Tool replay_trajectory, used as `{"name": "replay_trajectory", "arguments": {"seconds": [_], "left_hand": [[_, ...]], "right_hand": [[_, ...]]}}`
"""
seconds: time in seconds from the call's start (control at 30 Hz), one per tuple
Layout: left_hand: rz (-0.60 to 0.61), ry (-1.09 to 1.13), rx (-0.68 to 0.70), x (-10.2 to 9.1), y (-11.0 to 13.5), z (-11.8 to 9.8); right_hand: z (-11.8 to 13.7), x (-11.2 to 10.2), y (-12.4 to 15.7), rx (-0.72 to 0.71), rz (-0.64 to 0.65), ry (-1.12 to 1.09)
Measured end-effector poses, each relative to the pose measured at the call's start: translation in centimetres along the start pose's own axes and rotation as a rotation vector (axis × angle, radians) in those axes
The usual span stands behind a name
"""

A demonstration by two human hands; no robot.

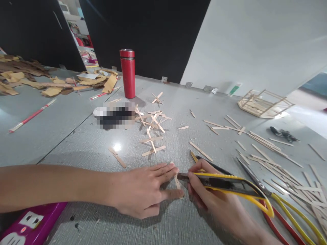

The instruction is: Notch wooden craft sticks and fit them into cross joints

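Note:
My left hand [145, 190] lies palm down on the table, its fingers and thumb holding a small wooden craft stick [177, 183] against the surface. In my right hand [212, 200] is a yellow and black utility knife [230, 183], gripped near the front. Its dark blade meets the stick between my left fingertips and thumb. A black and yellow tool [212, 166] lies just behind my right fingers, partly hidden. Several crossed craft sticks [153, 126] stand beyond my left hand, and one flat stick [117, 157] lies nearer my left forearm.
Loose sticks [276, 165] spread across the right side, beside red and yellow-handled scissors [268, 194]. Further back are a stick frame [265, 103], a small black object [284, 134] and a red flask [128, 75]. Brown scraps [58, 85] lie back left; a purple case [35, 223] sits front left.

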State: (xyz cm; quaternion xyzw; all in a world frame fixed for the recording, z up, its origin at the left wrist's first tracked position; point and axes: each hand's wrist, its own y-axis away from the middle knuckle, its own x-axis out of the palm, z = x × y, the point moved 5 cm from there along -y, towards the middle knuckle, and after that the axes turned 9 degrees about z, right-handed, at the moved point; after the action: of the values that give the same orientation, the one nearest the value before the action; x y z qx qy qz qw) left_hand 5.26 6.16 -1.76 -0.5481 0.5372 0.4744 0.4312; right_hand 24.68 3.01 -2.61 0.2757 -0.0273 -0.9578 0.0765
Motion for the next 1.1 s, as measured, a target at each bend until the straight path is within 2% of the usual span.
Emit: {"name": "replay_trajectory", "arguments": {"seconds": [0.07, 0.13, 0.37, 0.5, 0.57, 0.73, 1.1], "left_hand": [[0.007, 0.008, -0.002, 0.0, 0.0, 0.0], [0.014, 0.021, 0.0, 0.0, 0.1, 0.1], [0.023, 0.086, 0.02, -0.2, 0.1, 0.3], [0.038, 0.152, 0.014, -0.5, 0.2, 0.6], [0.034, 0.182, 0.01, -0.5, 0.2, 0.8], [0.033, 0.216, -0.003, -0.5, 0.2, 1.0], [0.043, 0.198, -0.001, -0.4, 0.2, 1.0]], "right_hand": [[-0.2, 0.3, -0.2, 0.105, 0.11, -0.147], [-0.1, 0.2, -0.4, 0.158, 0.131, -0.248], [1.0, -1.3, -1.4, 0.112, 0.023, -0.304], [1.0, -1.6, -1.9, -0.017, -0.145, -0.392], [0.6, -1.1, -2.0, -0.036, -0.192, -0.391], [-0.5, 0.8, -2.3, -0.012, -0.124, -0.352], [-1.2, 1.0, -2.4, -0.02, -0.14, -0.322]]}}
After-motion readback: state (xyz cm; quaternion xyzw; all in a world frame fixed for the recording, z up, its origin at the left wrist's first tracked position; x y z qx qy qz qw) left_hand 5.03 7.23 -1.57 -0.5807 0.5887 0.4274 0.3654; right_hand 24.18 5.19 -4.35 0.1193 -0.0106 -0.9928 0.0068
